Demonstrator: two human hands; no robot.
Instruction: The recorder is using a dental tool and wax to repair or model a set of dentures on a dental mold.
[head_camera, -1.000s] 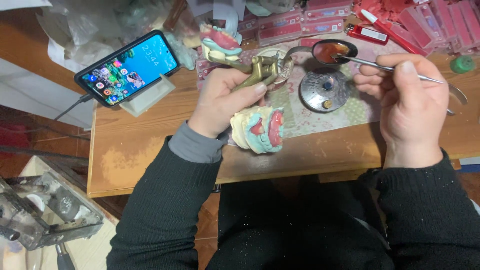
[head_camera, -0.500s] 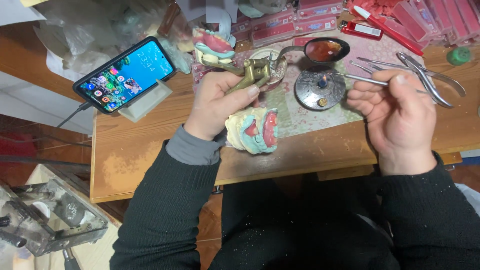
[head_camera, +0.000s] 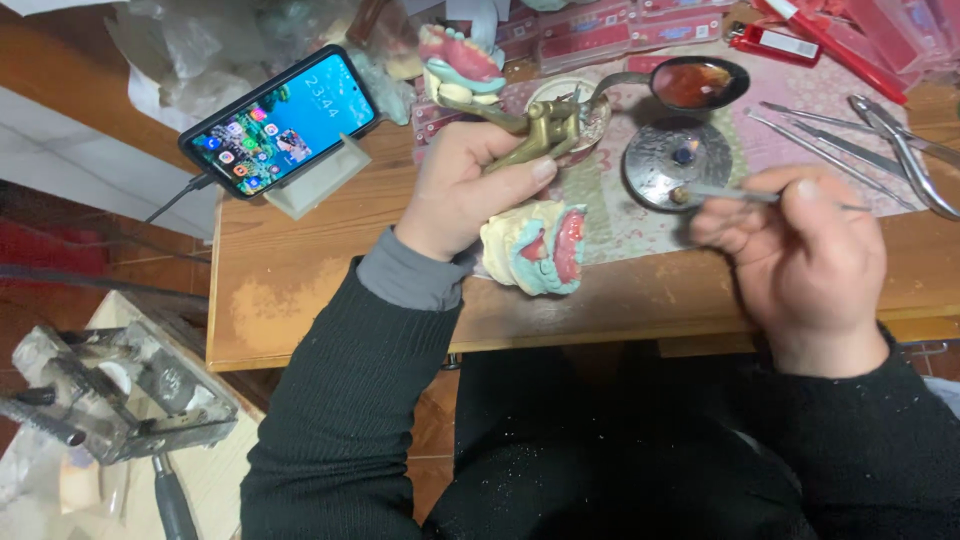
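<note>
The left hand (head_camera: 462, 190) has its grip closed round a brass articulator (head_camera: 540, 130), which carries a denture model (head_camera: 462, 62) with pink gums at its far end; a 2nd model (head_camera: 535, 248), pale with teal and pink, lies on the counter (head_camera: 300, 280) just below that hand. The right hand (head_camera: 800, 245) pinches a thin metal tool (head_camera: 730, 193), its tip resting on the round metal dish (head_camera: 680, 160). Beyond the dish sits a spoon (head_camera: 700, 82) holding dark reddish wax. To do this step well, I judge that the tip should take only a small load from the dish, the wrist braced on the counter, while the left hand keeps the articulator steady and tilted toward the eyes. Pliers (head_camera: 900, 140) and more picks lie to the right, a phone (head_camera: 280, 122) on a stand to the left.
</note>
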